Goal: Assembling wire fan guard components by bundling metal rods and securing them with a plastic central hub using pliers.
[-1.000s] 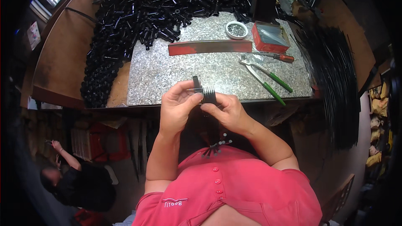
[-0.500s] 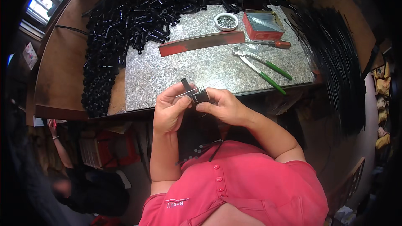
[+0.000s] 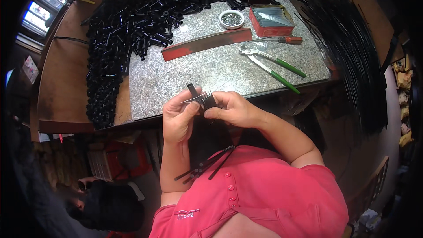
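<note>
bright window beside a wooden bench topped with speckled stone slab

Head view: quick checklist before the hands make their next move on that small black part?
1. Both hands on the small black plastic cylindrical part: left hand and right hand pinch it. Ok.
2. Thin silvery metal strip seated in the part: cannot tell.
3. Part held over the speckled grey stone slab: at its near edge, not ok.
4. Green-handled pliers within reach: lie on the slab, ok.
5. Small white round bowl of small metal bits upright: ok.
</note>
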Demonstrator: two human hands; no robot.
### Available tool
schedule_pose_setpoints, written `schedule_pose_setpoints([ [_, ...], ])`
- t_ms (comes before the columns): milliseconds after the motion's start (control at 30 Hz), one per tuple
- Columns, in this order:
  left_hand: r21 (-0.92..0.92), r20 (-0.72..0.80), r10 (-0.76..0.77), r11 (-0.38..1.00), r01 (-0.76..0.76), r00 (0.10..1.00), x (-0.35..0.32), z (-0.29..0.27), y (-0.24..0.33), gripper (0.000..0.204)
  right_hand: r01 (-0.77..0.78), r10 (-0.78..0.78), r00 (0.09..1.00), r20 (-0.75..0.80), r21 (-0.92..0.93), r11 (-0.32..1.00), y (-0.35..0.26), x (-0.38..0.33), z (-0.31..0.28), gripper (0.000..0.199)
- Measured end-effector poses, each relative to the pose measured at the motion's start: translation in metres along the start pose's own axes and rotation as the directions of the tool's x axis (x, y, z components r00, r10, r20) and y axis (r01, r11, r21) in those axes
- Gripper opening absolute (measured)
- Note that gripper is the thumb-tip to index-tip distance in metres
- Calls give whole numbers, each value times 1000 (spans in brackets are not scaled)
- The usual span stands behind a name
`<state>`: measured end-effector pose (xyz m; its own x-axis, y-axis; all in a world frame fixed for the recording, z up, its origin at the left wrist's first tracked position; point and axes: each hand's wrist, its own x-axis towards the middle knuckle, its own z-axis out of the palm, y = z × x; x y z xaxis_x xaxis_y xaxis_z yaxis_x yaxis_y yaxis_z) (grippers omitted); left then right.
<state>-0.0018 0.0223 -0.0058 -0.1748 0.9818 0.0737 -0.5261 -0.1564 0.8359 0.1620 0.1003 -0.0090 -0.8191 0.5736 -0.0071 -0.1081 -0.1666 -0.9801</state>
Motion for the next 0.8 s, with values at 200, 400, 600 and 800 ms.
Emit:
schedule_pose_setpoints([
  [200,-162,42,24,987,-17,999,-1,1,-10,32,-93,93,994,60,0,996,-8,-3,-4,31],
  [400,-288,33,-79,954,85,996,1,13,-4,31,-93,92,995,36,24,995,-9,-4,-2,33],
  [600,-262,-17,-74,963,67,997,-4,13,-12,29,-84,84,996,-7,-23,996,-9,-6,-2,36],
  [800,-222,-97,-1,975,-20,995,-9,16,-21,31,-93,93,996,-2,-9,996,-4,-3,-4,35],
])
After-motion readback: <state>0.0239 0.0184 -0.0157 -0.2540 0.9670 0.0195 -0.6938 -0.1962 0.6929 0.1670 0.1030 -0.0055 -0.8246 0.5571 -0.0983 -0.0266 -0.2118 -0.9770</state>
